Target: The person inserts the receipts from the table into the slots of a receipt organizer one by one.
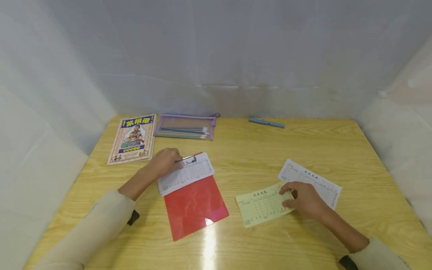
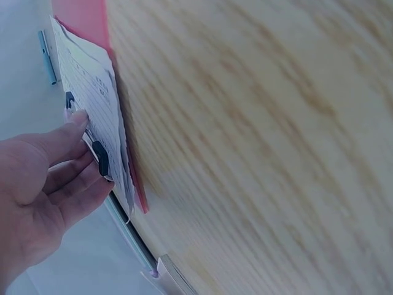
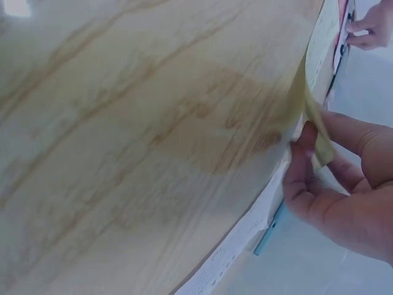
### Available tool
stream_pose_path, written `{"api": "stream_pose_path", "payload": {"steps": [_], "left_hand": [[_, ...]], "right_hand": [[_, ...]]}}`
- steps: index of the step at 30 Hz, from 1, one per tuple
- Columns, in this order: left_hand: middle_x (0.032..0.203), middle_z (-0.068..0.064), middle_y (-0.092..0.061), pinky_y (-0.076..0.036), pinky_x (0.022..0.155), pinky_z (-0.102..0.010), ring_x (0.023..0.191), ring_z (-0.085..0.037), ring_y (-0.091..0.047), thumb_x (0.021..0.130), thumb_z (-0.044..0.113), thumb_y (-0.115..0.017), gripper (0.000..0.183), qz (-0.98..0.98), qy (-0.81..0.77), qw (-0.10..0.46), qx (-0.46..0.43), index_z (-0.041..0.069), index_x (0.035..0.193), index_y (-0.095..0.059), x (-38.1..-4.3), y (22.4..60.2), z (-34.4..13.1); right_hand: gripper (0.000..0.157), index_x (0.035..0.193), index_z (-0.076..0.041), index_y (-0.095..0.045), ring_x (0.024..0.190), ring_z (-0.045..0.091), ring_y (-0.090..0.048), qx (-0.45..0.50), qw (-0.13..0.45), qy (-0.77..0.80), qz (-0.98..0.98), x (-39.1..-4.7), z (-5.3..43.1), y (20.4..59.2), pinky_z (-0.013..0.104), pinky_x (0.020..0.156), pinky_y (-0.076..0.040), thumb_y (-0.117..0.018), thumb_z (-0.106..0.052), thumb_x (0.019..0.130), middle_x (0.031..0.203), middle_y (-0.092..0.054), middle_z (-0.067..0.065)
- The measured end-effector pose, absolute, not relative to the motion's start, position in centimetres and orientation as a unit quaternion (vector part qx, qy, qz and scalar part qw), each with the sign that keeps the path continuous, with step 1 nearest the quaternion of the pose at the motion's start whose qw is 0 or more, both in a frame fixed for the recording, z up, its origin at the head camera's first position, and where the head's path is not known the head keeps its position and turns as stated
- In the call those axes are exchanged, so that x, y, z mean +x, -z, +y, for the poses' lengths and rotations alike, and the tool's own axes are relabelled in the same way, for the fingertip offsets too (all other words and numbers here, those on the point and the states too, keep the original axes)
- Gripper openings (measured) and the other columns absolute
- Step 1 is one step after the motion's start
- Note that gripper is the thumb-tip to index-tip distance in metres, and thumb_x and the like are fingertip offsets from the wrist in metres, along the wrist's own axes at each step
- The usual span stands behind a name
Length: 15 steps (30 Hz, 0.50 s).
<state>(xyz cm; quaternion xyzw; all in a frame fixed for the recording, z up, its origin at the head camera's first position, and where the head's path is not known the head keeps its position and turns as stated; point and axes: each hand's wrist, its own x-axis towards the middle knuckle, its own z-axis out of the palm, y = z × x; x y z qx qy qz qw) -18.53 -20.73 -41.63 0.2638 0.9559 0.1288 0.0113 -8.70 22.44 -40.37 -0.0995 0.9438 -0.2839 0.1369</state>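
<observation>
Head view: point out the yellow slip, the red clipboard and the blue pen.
Yellow slip (image 1: 261, 205), head view, middle of its printed face.
Red clipboard (image 1: 196, 206), head view, its bare lower part.
Blue pen (image 1: 266, 122), head view, middle of its length.

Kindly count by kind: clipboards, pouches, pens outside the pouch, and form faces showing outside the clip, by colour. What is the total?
Red clipboard: 1
Pencil pouch: 1
Blue pen: 1
Yellow form face: 1
White form face: 1
Total: 5
</observation>
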Motion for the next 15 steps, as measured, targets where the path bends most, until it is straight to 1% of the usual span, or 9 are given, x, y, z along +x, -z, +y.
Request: {"api": "stream_pose_path", "payload": {"steps": [2, 4, 9, 11, 13, 15], "left_hand": [[0.077, -0.006, -0.063, -0.049, 0.063, -0.033, 0.069, -0.018, -0.058, 0.080, 0.014, -0.073, 0.010, 0.956, -0.127, 0.012, 0.265, 0.007, 0.076, -0.069, -18.6, 41.6, -20.7], [0.077, -0.006, -0.063, -0.049, 0.063, -0.033, 0.069, -0.018, -0.058, 0.080, 0.015, -0.074, 0.010, 0.955, -0.124, 0.010, 0.269, 0.007, 0.076, -0.069, -18.6, 41.6, -20.8], [0.076, -0.006, -0.063, -0.049, 0.063, -0.033, 0.068, -0.018, -0.057, 0.079, 0.015, -0.074, 0.011, 0.953, -0.124, 0.004, 0.276, 0.006, 0.076, -0.070, -18.6, 41.7, -20.8], [0.076, -0.006, -0.063, -0.049, 0.064, -0.033, 0.068, -0.017, -0.057, 0.079, 0.015, -0.074, 0.011, 0.953, -0.125, 0.003, 0.275, 0.006, 0.076, -0.070, -18.5, 41.6, -20.8], [0.076, -0.005, -0.063, -0.049, 0.064, -0.033, 0.068, -0.017, -0.056, 0.079, 0.015, -0.074, 0.011, 0.954, -0.124, 0.005, 0.272, 0.007, 0.076, -0.070, -18.5, 41.6, -20.8], [0.076, -0.005, -0.063, -0.049, 0.064, -0.033, 0.068, -0.017, -0.056, 0.080, 0.015, -0.074, 0.010, 0.955, -0.125, 0.009, 0.270, 0.007, 0.077, -0.070, -18.5, 41.6, -20.8]], "right_hand": [[0.022, 0.100, -0.011, -0.070, 0.068, 0.010, -0.048, -0.102, 0.138, 0.299, 0.939, -8.9, 22.6, 40.3, 0.022, 0.056, -0.039, -0.075, -0.015, 0.079, 0.085, -0.064, 0.002], [0.022, 0.102, -0.011, -0.071, 0.067, 0.008, -0.050, -0.107, 0.140, 0.316, 0.932, -9.1, 22.8, 40.2, 0.022, 0.054, -0.040, -0.074, -0.017, 0.080, 0.089, -0.067, 0.005], [0.025, 0.107, -0.013, -0.070, 0.071, 0.007, -0.053, -0.123, 0.151, 0.342, 0.919, -9.9, 23.1, 39.8, 0.023, 0.054, -0.042, -0.071, -0.020, 0.083, 0.112, -0.065, 0.016], [0.026, 0.108, -0.013, -0.069, 0.070, 0.005, -0.053, -0.131, 0.152, 0.355, 0.913, -10.2, 23.2, 39.7, 0.023, 0.052, -0.042, -0.071, -0.021, 0.084, 0.118, -0.062, 0.017], [0.027, 0.111, -0.012, -0.068, 0.060, 0.002, -0.047, -0.143, 0.157, 0.375, 0.902, -10.5, 23.1, 39.5, 0.022, 0.047, -0.038, -0.070, -0.021, 0.085, 0.117, -0.063, 0.018], [0.030, 0.113, -0.010, -0.066, 0.051, 0.000, -0.037, -0.153, 0.168, 0.403, 0.887, -10.8, 23.0, 39.2, 0.022, 0.043, -0.035, -0.070, -0.020, 0.085, 0.118, -0.063, 0.018]]}}
